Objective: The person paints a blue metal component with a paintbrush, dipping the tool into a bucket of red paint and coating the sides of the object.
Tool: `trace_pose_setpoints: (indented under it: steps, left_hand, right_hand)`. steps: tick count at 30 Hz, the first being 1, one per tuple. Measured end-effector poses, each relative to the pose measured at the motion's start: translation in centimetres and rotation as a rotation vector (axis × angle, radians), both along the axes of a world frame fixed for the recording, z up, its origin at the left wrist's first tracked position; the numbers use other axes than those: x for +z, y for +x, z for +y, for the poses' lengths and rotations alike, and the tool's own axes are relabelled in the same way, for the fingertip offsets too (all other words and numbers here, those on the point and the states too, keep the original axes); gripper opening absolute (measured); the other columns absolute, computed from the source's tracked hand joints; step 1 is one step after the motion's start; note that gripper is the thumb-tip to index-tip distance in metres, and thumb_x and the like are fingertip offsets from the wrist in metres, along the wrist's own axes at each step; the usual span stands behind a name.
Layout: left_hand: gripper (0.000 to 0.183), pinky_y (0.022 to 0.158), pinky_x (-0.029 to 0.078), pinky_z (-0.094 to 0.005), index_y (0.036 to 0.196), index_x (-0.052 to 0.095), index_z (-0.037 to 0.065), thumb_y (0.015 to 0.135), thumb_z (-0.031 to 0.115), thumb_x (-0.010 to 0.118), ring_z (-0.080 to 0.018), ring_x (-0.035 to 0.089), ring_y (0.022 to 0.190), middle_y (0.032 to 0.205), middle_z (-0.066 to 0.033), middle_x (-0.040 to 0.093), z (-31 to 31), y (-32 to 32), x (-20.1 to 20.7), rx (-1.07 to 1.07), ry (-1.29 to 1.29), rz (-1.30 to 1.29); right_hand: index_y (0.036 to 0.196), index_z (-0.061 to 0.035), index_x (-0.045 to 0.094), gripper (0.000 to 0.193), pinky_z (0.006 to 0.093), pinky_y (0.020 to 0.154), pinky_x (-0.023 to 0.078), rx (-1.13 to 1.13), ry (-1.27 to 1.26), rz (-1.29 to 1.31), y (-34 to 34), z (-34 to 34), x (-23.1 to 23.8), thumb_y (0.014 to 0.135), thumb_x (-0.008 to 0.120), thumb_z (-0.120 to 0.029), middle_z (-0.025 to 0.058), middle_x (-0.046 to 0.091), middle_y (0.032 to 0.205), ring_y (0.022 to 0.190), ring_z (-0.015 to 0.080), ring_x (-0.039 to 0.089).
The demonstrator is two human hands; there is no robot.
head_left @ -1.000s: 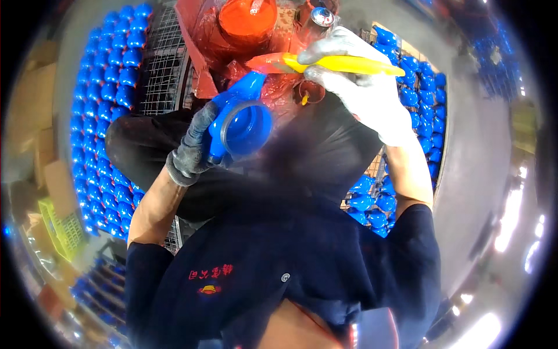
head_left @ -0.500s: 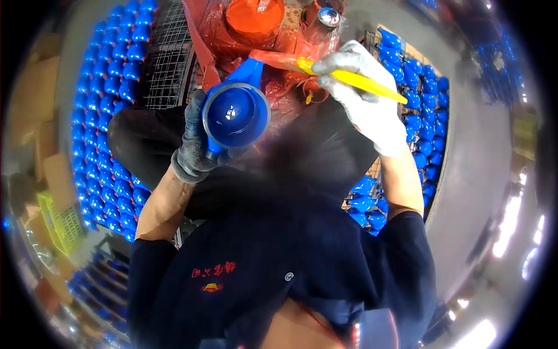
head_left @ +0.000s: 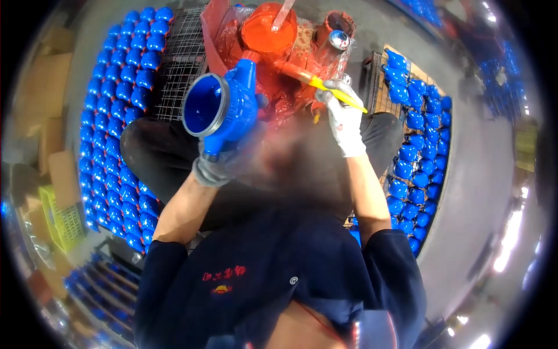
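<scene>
In its grey glove, my left hand (head_left: 214, 170) grips a blue water-meter body (head_left: 241, 113) from below and behind; most fingers are hidden by it. The body has a round, hollow bowl with its mouth turned left, a threaded end toward me and a far pipe end coated red. My right hand (head_left: 344, 119), white-gloved, pinches the yellow handle of a paintbrush (head_left: 355, 104). Its red bristles point left, just right of the red pipe end and apart from it. Beyond them stands a bucket (head_left: 246, 36) of orange-red paint with a stick in it.
Paint-smeared red plastic sheeting (head_left: 218, 35) surrounds the bucket. To its right are a spray can (head_left: 338, 43) and a dark red-stained tin (head_left: 342, 22). Rows of blue castings fill a left rack (head_left: 125, 90) and a right rack (head_left: 415, 139). A yellow-green crate (head_left: 61, 221) stands at far left.
The meter body has turned, so its mouth faces left rather than up. The brush tip has come away from the red pipe end, and my right hand has shifted left and nearer.
</scene>
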State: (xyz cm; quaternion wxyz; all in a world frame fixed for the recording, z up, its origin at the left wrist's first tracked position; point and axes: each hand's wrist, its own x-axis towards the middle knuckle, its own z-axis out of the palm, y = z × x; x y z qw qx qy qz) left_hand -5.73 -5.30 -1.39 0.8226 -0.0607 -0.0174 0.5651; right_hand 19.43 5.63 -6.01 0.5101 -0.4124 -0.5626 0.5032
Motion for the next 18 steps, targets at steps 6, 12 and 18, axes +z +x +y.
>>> trace_pose_setpoints:
  steps: [6, 12, 18]
  left_hand:
    - [0.092, 0.108, 0.047, -0.0482, 0.153, 0.032, 0.008, 0.091, 0.074, 0.05, -0.034, 0.052, 0.13, 0.149, -0.0217, 0.043, 4.8, -6.5, 3.4, 0.076, 0.427, 0.252]
    - [0.082, 0.109, 0.044, -0.0589, 0.156, 0.024, 0.011, 0.097, 0.058, 0.056, -0.0442, 0.04, 0.141, 0.157, -0.0213, 0.034, 9.6, -9.2, 5.3, 0.219, 0.34, 0.217]
    - [0.088, 0.107, 0.048, -0.0568, 0.154, 0.028, 0.008, 0.09, 0.053, 0.069, -0.0487, 0.041, 0.137, 0.152, -0.0242, 0.037, 11.6, -10.0, 3.4, 0.317, 0.315, 0.074]
  right_hand:
    - [0.112, 0.0011, 0.072, 0.022, 0.0212, 0.085, 0.051, -0.002, 0.12, -0.275, 0.4, 6.2, 2.2, 0.09, 0.072, -0.001, 0.0037, 0.071, 0.106, 0.095, 0.0094, 0.066]
    - [0.105, -0.0133, 0.076, 0.022, 0.0349, 0.077, 0.049, 0.182, 0.732, -0.81, -3.1, 12.4, -0.3, 0.083, 0.075, -0.011, 0.0049, 0.061, 0.087, 0.085, 0.0242, 0.06]
    - [0.105, -0.0192, 0.071, 0.02, 0.0372, 0.078, 0.05, 0.281, 0.85, -1.129, -4.4, 14.7, -1.5, 0.085, 0.069, -0.018, 0.0039, 0.06, 0.09, 0.09, 0.0255, 0.059]
